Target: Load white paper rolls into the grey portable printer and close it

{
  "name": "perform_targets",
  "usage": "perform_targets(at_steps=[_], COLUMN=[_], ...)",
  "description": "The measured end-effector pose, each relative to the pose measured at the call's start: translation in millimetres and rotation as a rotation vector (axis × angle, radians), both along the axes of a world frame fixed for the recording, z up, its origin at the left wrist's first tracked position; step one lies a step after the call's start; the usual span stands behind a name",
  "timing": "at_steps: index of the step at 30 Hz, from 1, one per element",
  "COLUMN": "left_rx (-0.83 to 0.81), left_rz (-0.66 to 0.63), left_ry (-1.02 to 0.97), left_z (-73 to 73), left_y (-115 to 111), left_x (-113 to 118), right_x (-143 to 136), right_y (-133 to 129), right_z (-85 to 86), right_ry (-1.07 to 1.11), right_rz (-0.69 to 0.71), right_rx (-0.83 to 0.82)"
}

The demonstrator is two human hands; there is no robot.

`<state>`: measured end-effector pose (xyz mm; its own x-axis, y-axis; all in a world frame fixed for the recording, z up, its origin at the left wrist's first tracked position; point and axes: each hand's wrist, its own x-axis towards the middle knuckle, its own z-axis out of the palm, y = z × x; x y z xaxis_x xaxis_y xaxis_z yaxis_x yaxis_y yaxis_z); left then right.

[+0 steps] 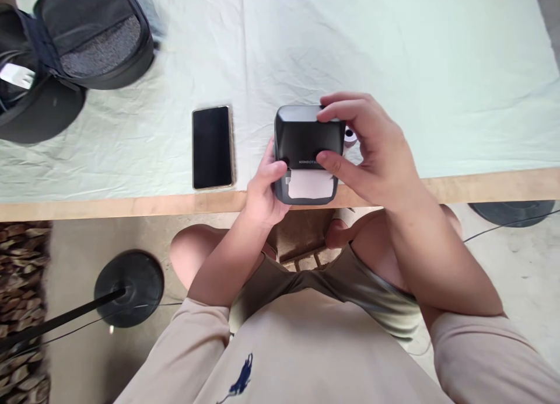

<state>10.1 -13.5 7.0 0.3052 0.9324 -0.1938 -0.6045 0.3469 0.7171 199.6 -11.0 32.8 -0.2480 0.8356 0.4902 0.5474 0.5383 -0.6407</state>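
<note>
A black label printer (301, 138) is held over the near edge of the table, with white label paper (310, 184) showing at its front. My left hand (268, 185) wraps its left side, the thumb at the lower left corner. My right hand (371, 147) grips the right side of the dark lid, thumb on the front and fingers along the top edge. Just behind the printer, partly hidden by my right hand, sits a small white roll (350, 136). Whether the lid is fully closed I cannot tell.
Left of the printer a phone (212, 147) lies flat, screen dark. An open black case (100, 36) with a white plug (17, 75) and cables occupies the far left. The table's wooden edge (131, 209) runs before me; a black stand base (129, 287) is on the floor.
</note>
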Motion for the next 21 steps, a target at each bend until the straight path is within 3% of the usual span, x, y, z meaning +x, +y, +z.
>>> perform_targets(at_steps=[5,16,21], left_rx=[-0.08,-0.105,-0.151], left_rz=[0.04,0.163,0.146], left_ry=[0.0,0.041,0.063], left_z=[6.3,-0.4,-1.2], left_y=[6,9,11], left_x=[5,9,6], right_x=[-1,6,10], right_y=[-4,-1,-3], right_z=[5.4,-2.5,-2.6], right_ry=[-0.033,-0.003,0.026], right_rz=[0.016,-0.012,0.049], right_rx=[-0.001,0.027,0.039])
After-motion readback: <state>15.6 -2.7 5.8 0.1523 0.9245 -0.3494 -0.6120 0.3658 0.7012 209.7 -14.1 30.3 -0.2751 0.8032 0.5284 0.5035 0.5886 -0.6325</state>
